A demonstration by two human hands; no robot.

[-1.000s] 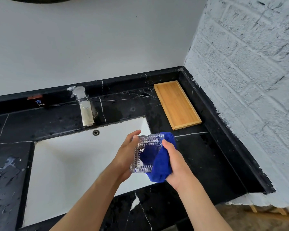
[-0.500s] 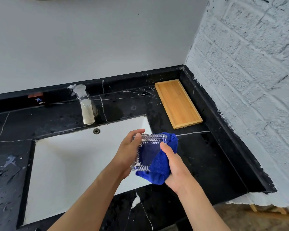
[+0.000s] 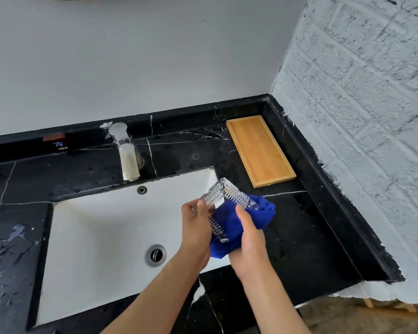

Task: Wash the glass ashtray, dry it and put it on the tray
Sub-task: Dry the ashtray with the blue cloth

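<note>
Black marble tabletop (image 3: 307, 237) with white veins fills a corner between a grey wall and a white-painted brick wall, holding a white sink (image 3: 101, 237) with a tap (image 3: 126, 153) behind it and an empty wooden tray (image 3: 260, 150) at the back right. Above the sink's right edge, the left hand (image 3: 194, 235) grips a cut-glass ashtray (image 3: 223, 203) tilted on edge, well short of the tray. The right hand (image 3: 247, 239) clutches a blue cloth (image 3: 237, 222) pressed against it.

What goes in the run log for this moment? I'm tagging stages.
stage: drying | left hand: holds glass ashtray | right hand: blue cloth against ashtray | wooden tray: bare
</note>
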